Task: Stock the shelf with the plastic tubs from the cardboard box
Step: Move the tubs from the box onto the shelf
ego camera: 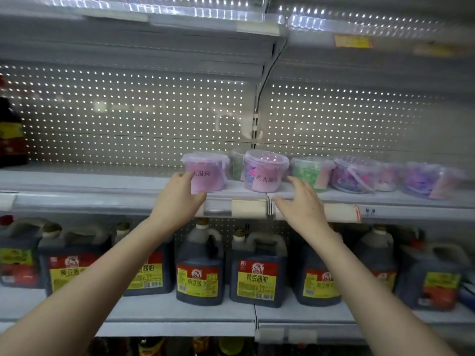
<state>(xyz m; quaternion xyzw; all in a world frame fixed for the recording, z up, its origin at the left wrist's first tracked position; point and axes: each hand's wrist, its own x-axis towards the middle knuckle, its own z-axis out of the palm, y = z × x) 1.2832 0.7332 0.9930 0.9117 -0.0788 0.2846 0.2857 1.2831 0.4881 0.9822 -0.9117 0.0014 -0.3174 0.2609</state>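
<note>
My left hand (180, 199) grips a clear plastic tub (208, 173) with pink contents and a pink label, holding it at the front of the white shelf (102, 186). A second clear tub (266, 170) with blue and pink contents stands just to its right on the shelf. My right hand (302, 204) hovers with relaxed fingers right of that tub, holding nothing. Several more tubs continue the row to the right, a green one (309, 174) first, then purple ones (354, 177). The cardboard box is out of view.
The left part of the shelf is bare up to a dark bottle (11, 132) at the far left. Dark soy sauce jugs (258, 271) with yellow and red labels fill the shelf below. A perforated back panel (128, 111) and a lit upper shelf close the space above.
</note>
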